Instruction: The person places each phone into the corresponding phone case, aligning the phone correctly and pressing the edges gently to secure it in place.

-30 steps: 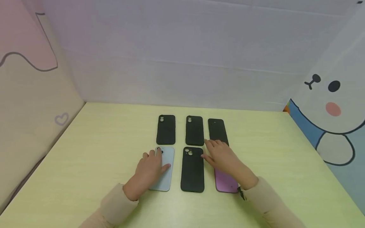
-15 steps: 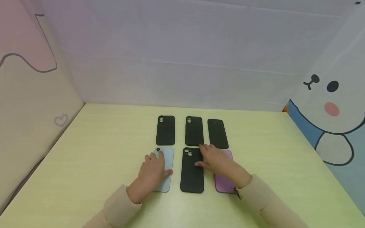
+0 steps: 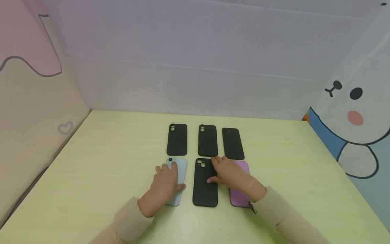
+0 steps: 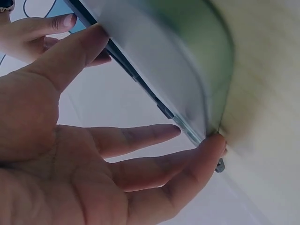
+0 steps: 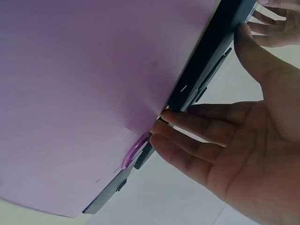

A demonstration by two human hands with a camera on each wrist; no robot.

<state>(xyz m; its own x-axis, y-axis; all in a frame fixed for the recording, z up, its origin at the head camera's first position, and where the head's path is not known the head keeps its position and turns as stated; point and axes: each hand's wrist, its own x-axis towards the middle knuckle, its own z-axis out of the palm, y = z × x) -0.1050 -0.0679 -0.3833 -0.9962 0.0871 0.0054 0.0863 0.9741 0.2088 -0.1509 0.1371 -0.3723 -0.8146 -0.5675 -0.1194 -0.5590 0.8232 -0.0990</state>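
Now the right hand (image 3: 230,173), loosely extended, has slid left from a second ago, thumb and fingertips touching the black case (image 3: 204,193) between the white phone (image 3: 182,169) and purple phone (image 3: 239,198) on the surface (image 3: 106,152). Meanwhile the left hand (image 3: 163,184), fingers relaxed, rests on the white phone, thumb by its right edge.

Under my left hand (image 3: 165,183), a pale-blue, round-cornered smartphone (image 3: 181,166) is lying back up, its camera corner pointing away from me. My right hand (image 3: 229,173) is touching the right side of a matte black, rectangular phone case (image 3: 204,193), which is lying flat, camera cut-outs showing at its far left corner.
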